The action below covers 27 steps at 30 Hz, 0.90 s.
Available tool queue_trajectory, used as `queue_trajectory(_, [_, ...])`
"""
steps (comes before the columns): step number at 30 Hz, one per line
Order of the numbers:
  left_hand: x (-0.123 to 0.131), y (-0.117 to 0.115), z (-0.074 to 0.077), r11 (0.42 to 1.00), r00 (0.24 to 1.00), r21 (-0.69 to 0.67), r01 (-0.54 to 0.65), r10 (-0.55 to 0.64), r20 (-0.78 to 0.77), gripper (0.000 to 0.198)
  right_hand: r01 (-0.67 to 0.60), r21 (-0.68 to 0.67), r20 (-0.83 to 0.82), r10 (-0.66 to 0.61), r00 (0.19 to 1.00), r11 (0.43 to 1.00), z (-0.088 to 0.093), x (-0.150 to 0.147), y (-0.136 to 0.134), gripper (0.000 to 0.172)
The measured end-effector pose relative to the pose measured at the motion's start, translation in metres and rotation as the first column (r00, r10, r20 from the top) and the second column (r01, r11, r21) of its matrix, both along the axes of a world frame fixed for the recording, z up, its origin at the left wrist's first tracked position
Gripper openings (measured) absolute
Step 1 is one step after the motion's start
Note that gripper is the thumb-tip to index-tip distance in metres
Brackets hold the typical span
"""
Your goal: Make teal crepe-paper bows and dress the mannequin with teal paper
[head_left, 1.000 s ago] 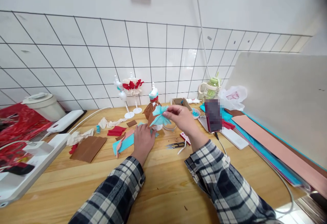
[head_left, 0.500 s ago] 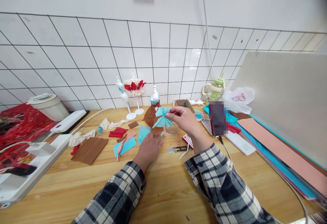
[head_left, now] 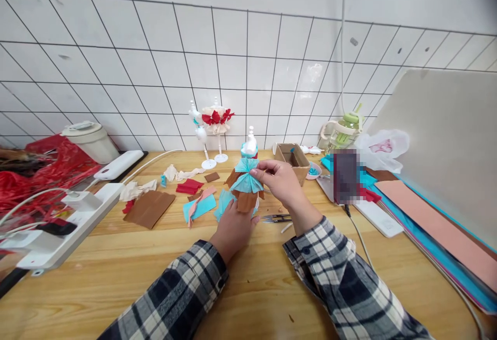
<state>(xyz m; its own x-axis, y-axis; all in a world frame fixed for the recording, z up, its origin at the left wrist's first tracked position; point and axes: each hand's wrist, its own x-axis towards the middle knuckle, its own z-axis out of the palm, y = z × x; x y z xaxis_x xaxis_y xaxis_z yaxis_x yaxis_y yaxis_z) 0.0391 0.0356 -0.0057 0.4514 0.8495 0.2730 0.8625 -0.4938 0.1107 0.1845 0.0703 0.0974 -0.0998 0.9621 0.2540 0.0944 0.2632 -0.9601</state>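
Between thumb and fingers my right hand pinches the gathered middle of a turquoise crepe paper bow. The bow is in front of a miniature dress form with a white top, a turquoise and red band and a brown crepe paper skirt. My left hand is closed low at the dress form, its fingertips partly hidden by the skirt. A turquoise paper piece lies beside its fingers. Thread snips lie just right of the left hand.
Two more small dress forms stand by the tiled wall. Red, brown and turquoise paper scraps lie left. A cardboard box, a small bowl, a phone and a green bottle are right. A power strip sits far left.
The view has shifted, so the table things appear further right and higher. The dress form has come slightly nearer, and the bow now covers more of its skirt. Both hands keep their hold.
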Motion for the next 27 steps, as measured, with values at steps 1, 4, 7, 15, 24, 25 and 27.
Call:
queue_trajectory(1, [0.000,0.000,-0.001,1.000,1.000,0.000,-0.004,0.004,-0.005,0.041,0.016,0.004,-0.005,-0.016,1.000,1.000,-0.002,-0.001,0.001,0.027])
queue_trajectory(4, [0.001,-0.001,-0.006,1.000,1.000,0.006,-0.020,0.020,-0.003,0.046,0.062,0.012,-0.017,-0.062,0.998,0.998,-0.006,-0.004,0.002,0.025])
queue_trajectory(7, [0.002,-0.002,-0.012,0.999,0.999,0.022,-0.035,0.035,0.009,0.052,0.105,0.042,-0.002,-0.105,0.994,0.994,-0.008,-0.005,0.002,0.024])
queue_trajectory(15, [0.009,-0.009,-0.009,0.997,0.997,-0.058,-0.046,0.050,0.062,0.049,0.135,0.043,-0.014,-0.135,0.991,0.990,-0.013,-0.007,0.005,0.025])
queue_trajectory(24, [0.003,0.023,-0.007,0.945,0.919,-0.177,-0.273,0.311,0.241,0.031,0.157,0.068,-0.028,-0.155,0.987,0.985,-0.011,-0.007,0.005,0.025])
queue_trajectory(25, [0.003,0.028,-0.009,0.941,0.912,-0.181,-0.285,0.324,0.251,0.031,0.155,0.066,-0.025,-0.154,0.988,0.986,-0.012,-0.006,0.005,0.026])
queue_trajectory(27, [0.003,0.034,-0.013,0.938,0.904,-0.185,-0.294,0.336,0.264,0.030,0.157,0.057,-0.013,-0.156,0.988,0.986,-0.012,-0.005,0.007,0.027])
